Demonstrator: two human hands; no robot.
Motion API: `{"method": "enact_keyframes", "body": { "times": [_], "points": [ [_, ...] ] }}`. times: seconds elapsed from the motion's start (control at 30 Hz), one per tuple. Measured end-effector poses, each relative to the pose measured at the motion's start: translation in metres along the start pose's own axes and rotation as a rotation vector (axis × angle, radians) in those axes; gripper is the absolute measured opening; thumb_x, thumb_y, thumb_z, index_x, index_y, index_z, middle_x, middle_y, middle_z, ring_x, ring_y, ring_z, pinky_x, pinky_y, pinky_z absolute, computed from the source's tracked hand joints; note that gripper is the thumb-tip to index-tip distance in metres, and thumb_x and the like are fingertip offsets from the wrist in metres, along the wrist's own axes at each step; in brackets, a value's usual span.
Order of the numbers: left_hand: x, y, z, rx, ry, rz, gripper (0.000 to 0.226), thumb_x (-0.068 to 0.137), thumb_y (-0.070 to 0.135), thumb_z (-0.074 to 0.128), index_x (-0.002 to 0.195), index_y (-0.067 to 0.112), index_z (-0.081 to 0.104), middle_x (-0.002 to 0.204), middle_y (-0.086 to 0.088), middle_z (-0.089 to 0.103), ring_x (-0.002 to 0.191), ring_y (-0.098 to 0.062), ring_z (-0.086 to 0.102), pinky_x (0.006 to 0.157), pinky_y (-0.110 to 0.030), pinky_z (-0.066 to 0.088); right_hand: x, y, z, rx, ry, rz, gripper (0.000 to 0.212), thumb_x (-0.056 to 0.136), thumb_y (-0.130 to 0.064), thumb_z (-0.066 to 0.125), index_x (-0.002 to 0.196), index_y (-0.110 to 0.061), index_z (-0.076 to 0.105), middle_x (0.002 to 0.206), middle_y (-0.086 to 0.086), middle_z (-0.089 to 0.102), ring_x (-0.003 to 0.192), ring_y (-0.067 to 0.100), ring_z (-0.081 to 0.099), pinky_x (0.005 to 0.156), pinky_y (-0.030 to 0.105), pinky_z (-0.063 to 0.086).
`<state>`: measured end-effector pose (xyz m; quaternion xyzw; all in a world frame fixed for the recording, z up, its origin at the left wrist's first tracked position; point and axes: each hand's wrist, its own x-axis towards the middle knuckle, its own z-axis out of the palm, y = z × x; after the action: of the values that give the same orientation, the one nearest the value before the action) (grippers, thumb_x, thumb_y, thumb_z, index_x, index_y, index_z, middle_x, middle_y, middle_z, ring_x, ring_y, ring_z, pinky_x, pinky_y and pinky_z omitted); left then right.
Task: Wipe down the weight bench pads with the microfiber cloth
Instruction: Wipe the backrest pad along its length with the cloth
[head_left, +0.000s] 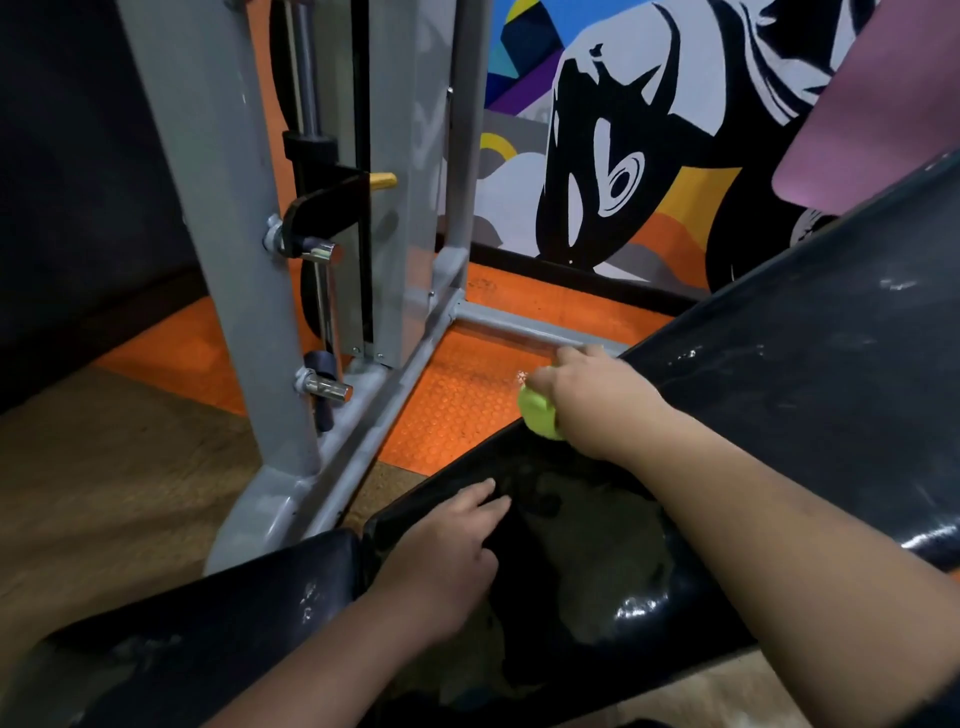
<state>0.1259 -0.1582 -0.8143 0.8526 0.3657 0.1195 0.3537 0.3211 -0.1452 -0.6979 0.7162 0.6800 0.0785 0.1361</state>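
Right hand (587, 384) gripping bunched lime-green microfiber cloth (540, 413) at edge of glossy black inclined bench pad (779, 364) — left hand (447, 545) flat, fingers relaxed, on it.

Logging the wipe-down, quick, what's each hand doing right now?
Left hand: open, fingers resting on the bench pad.
Right hand: gripping the green cloth.

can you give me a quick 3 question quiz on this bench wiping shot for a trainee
1. True or false: the right hand grips the green cloth.
2. Where does the left hand rest? A) grey frame B) back pad C) floor
3. Fill in: the cloth sits at the back pad's ____ edge.

Key: 1 true. 2 B, fingers flat on its low end, next to the seat pad. 3 left, over the orange mat.
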Motion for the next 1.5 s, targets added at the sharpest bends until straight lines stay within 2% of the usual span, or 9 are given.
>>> {"method": "enact_keyframes", "body": {
  "times": [0.17, 0.4, 0.57, 0.73, 0.87, 1.0, 1.23, 1.4, 1.5],
  "points": [
    [0.001, 0.003, -0.002, 0.108, -0.113, 0.013, 0.070, 0.091, 0.011, 0.045, 0.154, 0.034, 0.025, 0.164, 0.016, 0.007, 0.150, -0.012, 0.012, 0.118, -0.030, 0.023, 0.008, -0.012, 0.011, -0.022, -0.062, -0.050, 0.046, 0.089, -0.020, 0.059, 0.133, -0.028, 0.048, 0.126, 0.009, 0.050, 0.120, 0.033, 0.044, 0.095, 0.046, 0.048],
    [0.006, -0.001, -0.002, 0.122, -0.145, -0.003, 0.073, 0.088, 0.011, 0.043, 0.154, 0.036, 0.022, 0.164, 0.018, 0.005, 0.150, -0.012, 0.011, 0.120, -0.034, 0.022, 0.035, -0.016, 0.002, 0.036, -0.125, 0.032, 0.055, 0.089, -0.019, 0.062, 0.141, -0.030, 0.045, 0.131, 0.011, 0.048, 0.122, 0.036, 0.044, 0.096, 0.052, 0.049],
    [0.000, -0.002, 0.001, 0.117, -0.144, 0.013, 0.078, 0.087, 0.009, 0.041, 0.155, 0.037, 0.015, 0.163, 0.020, 0.000, 0.151, -0.013, 0.010, 0.120, -0.035, 0.022, 0.033, -0.010, 0.002, 0.033, -0.205, -0.032, 0.053, 0.092, -0.017, 0.053, 0.142, -0.032, 0.043, 0.132, 0.009, 0.050, 0.118, 0.032, 0.047, 0.094, 0.041, 0.046],
    [-0.001, -0.006, 0.001, 0.116, -0.140, 0.043, 0.077, 0.088, 0.007, 0.040, 0.156, 0.034, 0.014, 0.164, 0.017, -0.001, 0.151, -0.010, 0.005, 0.121, -0.033, 0.019, 0.045, -0.025, 0.004, 0.035, -0.186, 0.008, 0.056, 0.089, -0.016, 0.060, 0.141, -0.030, 0.045, 0.132, 0.012, 0.050, 0.122, 0.036, 0.045, 0.095, 0.051, 0.050],
    [0.000, -0.007, 0.004, 0.127, -0.114, 0.060, 0.082, 0.084, 0.005, 0.042, 0.155, 0.035, 0.016, 0.164, 0.018, -0.001, 0.150, -0.010, 0.008, 0.119, -0.030, 0.022, 0.018, -0.018, 0.019, 0.016, -0.114, -0.087, 0.050, 0.089, -0.020, 0.060, 0.135, -0.032, 0.047, 0.127, 0.006, 0.050, 0.119, 0.031, 0.044, 0.094, 0.048, 0.050],
    [0.000, -0.008, 0.004, 0.106, -0.112, 0.048, 0.082, 0.085, 0.005, 0.042, 0.156, 0.037, 0.014, 0.163, 0.020, -0.002, 0.150, -0.008, 0.005, 0.120, -0.029, 0.019, 0.021, -0.016, 0.008, -0.027, -0.044, -0.009, 0.053, 0.087, -0.022, 0.064, 0.136, -0.030, 0.047, 0.127, 0.009, 0.050, 0.121, 0.034, 0.045, 0.096, 0.049, 0.049],
    [-0.003, -0.008, 0.008, 0.114, -0.086, 0.057, 0.079, 0.088, 0.008, 0.045, 0.156, 0.036, 0.016, 0.164, 0.018, 0.000, 0.150, -0.009, 0.007, 0.120, -0.030, 0.021, -0.025, -0.024, 0.021, -0.008, 0.036, -0.109, 0.045, 0.089, -0.019, 0.055, 0.132, -0.030, 0.048, 0.133, 0.007, 0.047, 0.131, 0.030, 0.036, 0.109, 0.040, 0.035],
    [-0.001, -0.009, 0.007, 0.149, -0.091, 0.081, 0.077, 0.087, 0.009, 0.046, 0.155, 0.034, 0.020, 0.164, 0.014, 0.002, 0.150, -0.011, 0.008, 0.118, -0.031, 0.024, -0.026, -0.051, 0.027, -0.022, 0.062, -0.077, 0.047, 0.087, -0.026, 0.060, 0.132, -0.029, 0.048, 0.139, 0.012, 0.044, 0.137, 0.035, 0.029, 0.114, 0.051, 0.028],
    [-0.003, -0.007, 0.008, 0.114, -0.089, 0.076, 0.079, 0.085, 0.008, 0.042, 0.153, 0.039, 0.020, 0.164, 0.018, 0.003, 0.150, -0.010, 0.009, 0.119, -0.033, 0.024, -0.052, -0.041, 0.035, -0.050, 0.053, -0.132, 0.047, 0.091, -0.023, 0.055, 0.136, -0.029, 0.045, 0.149, 0.012, 0.037, 0.144, 0.035, 0.021, 0.118, 0.048, 0.020]
  ]
}}
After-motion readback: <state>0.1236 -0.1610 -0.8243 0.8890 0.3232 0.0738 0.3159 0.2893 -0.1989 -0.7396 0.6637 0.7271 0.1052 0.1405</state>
